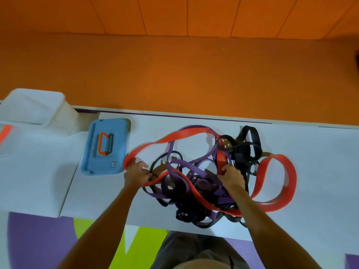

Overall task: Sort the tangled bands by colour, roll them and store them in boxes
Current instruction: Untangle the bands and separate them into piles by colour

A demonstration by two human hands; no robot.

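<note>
Head view: left grip [137,171], right grip [231,174] hold red band [184,135].

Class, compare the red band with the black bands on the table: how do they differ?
The red band is broad; the black bands are narrower. The red band sweeps in large open loops across the white table; the black bands bunch in small tight loops. Both lie tangled with the purple bands.
</note>
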